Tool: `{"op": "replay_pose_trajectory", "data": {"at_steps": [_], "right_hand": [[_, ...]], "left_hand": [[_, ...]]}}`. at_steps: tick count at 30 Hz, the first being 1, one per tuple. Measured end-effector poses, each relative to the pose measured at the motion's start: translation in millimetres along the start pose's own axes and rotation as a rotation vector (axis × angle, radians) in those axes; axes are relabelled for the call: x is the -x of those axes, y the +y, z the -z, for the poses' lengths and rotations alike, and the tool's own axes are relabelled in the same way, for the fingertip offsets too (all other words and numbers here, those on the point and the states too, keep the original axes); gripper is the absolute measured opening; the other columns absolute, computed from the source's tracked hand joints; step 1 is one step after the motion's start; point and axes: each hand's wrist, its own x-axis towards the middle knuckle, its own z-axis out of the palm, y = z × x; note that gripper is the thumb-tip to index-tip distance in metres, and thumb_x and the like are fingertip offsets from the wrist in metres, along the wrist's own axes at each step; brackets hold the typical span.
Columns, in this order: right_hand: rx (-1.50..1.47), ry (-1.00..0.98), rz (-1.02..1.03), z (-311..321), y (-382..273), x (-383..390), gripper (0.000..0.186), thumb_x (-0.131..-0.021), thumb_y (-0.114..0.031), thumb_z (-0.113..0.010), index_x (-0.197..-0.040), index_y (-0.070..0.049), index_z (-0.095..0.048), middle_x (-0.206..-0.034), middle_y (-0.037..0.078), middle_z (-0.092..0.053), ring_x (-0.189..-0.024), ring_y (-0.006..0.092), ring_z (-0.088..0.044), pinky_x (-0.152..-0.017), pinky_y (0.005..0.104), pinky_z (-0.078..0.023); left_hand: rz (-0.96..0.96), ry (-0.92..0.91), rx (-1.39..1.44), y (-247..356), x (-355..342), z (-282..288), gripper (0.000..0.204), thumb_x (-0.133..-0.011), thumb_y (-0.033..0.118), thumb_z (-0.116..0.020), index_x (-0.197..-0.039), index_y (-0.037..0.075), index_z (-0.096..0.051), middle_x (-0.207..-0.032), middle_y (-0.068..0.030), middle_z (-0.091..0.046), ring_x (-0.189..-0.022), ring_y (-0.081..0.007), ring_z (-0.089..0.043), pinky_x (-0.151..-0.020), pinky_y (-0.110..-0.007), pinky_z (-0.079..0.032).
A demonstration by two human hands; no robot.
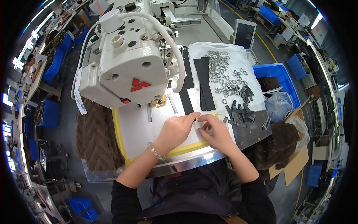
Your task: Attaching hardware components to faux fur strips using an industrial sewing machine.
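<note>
My left hand (176,129), with a beaded bracelet on its wrist, is closed with its fingertips at the near end of a long black strip (186,101). My right hand (217,133) meets it there, fingers curled in and tips almost touching the left ones. Whatever small piece lies between the fingertips is mostly hidden. Just beyond the right hand, more black strips (204,84) lie overlapped on a white cloth (238,54). Beside them are many loose metal rings (220,65) and a heap of short black pieces (240,114).
A white sewing machine (130,63) stands ahead on the left, above a white work plate edged with yellow tape (121,138). Brown plush fabric (97,136) hangs at left, with more (281,143) at right. A blue bin (287,80) and snips (267,121) are on the right.
</note>
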Motion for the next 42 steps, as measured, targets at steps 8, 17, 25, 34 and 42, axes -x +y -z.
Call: {"op": "replay_pose_trajectory", "data": {"at_steps": [8,17,25,34,42], "right_hand": [[-0.195,-0.164,0.034,1,3,-46,0.026,-0.083,-0.001,-0.069,-0.108,-0.003,-0.06,-0.102,0.006,-0.065,-0.077,0.0136,-0.066,-0.068,0.0267,-0.053],[-0.313,-0.249,-0.094,-3,24,-58,0.011,-0.084,0.001,-0.069,-0.095,0.001,-0.068,-0.09,0.005,-0.069,-0.082,0.0104,-0.067,-0.074,0.0235,-0.053],[-0.425,-0.314,-0.138,-1,31,-59,0.01,-0.086,0.005,-0.066,-0.094,0.001,-0.067,-0.098,0.006,-0.069,-0.089,0.009,-0.065,-0.08,0.0222,-0.052],[-0.454,-0.313,-0.125,0,27,-58,0.008,-0.085,0.006,-0.066,-0.093,0.002,-0.067,-0.102,0.008,-0.067,-0.091,0.01,-0.064,-0.08,0.0231,-0.052],[-0.506,-0.312,-0.114,0,27,-57,0.008,-0.085,0.006,-0.066,-0.092,0.002,-0.067,-0.103,0.007,-0.067,-0.09,0.0089,-0.063,-0.078,0.0222,-0.051]], "left_hand": [[0.315,0.079,0.258,-3,0,11,0.045,-0.077,-0.001,-0.073,-0.118,0.008,-0.06,-0.077,-0.008,-0.071,-0.066,-0.0196,-0.069,-0.063,-0.029,-0.055],[0.479,-0.059,0.611,-19,2,25,0.045,-0.08,0.003,-0.074,-0.122,0.006,-0.056,-0.083,-0.0065,-0.072,-0.076,-0.0151,-0.069,-0.07,-0.026,-0.054],[0.681,-0.135,1.113,-39,2,20,0.041,-0.085,-0.001,-0.071,-0.122,-0.001,-0.055,-0.086,-0.006,-0.072,-0.081,-0.0085,-0.065,-0.078,-0.024,-0.051],[0.67,-0.139,1.158,-40,1,20,0.038,-0.085,-0.002,-0.07,-0.12,-0.002,-0.058,-0.086,-0.0061,-0.071,-0.081,-0.0077,-0.065,-0.078,-0.023,-0.051],[0.665,-0.144,1.148,-41,3,19,0.039,-0.083,-0.002,-0.072,-0.12,-0.001,-0.058,-0.087,-0.0073,-0.072,-0.082,-0.0085,-0.066,-0.078,-0.023,-0.051]]}}
